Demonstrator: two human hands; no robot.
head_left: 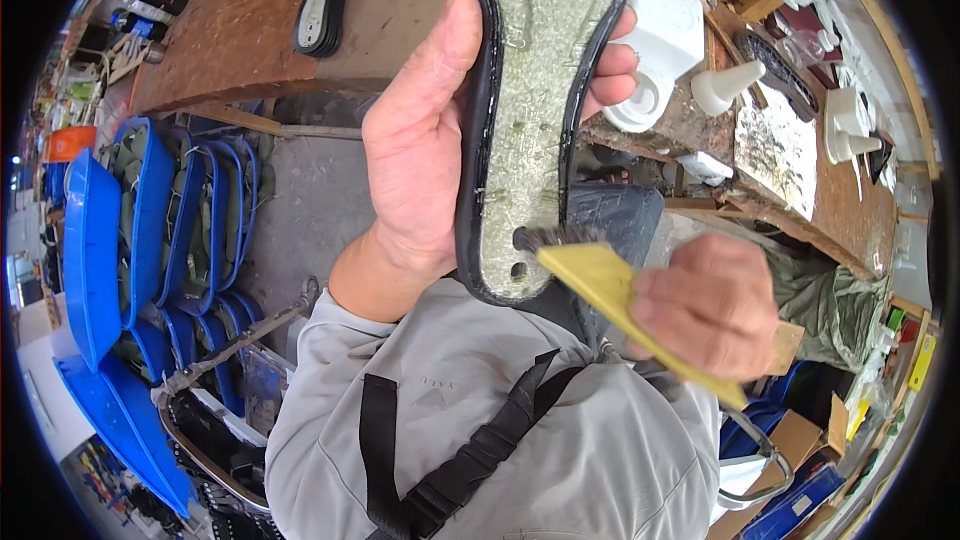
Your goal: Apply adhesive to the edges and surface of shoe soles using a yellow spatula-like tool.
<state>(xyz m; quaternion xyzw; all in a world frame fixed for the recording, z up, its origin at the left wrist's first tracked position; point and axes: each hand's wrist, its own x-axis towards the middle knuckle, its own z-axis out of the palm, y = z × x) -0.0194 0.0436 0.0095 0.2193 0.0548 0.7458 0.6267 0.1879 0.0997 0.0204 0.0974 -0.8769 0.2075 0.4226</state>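
Upright in front of me is a black-rimmed shoe sole (532, 110) with a grey-green, fibrous-looking face and two dark holes near its lower end. Its top runs out of view. My left hand (425, 130) grips it, thumb along the left edge and fingertips round the right edge. A flat yellow-handled brush (620, 305) is in my right hand (712, 308), fingers closed on the handle. The dark bristles touch the sole beside the upper hole. Motion blurs the right hand slightly.
A stack of similar soles (330, 10) lies on the brown bench (220, 40) at the far left. Blue bins (90, 240) holding green items stand at left. On the right-hand bench are a white container (665, 25), a white nozzle-shaped piece (725, 88) and a dark sole (775, 75).
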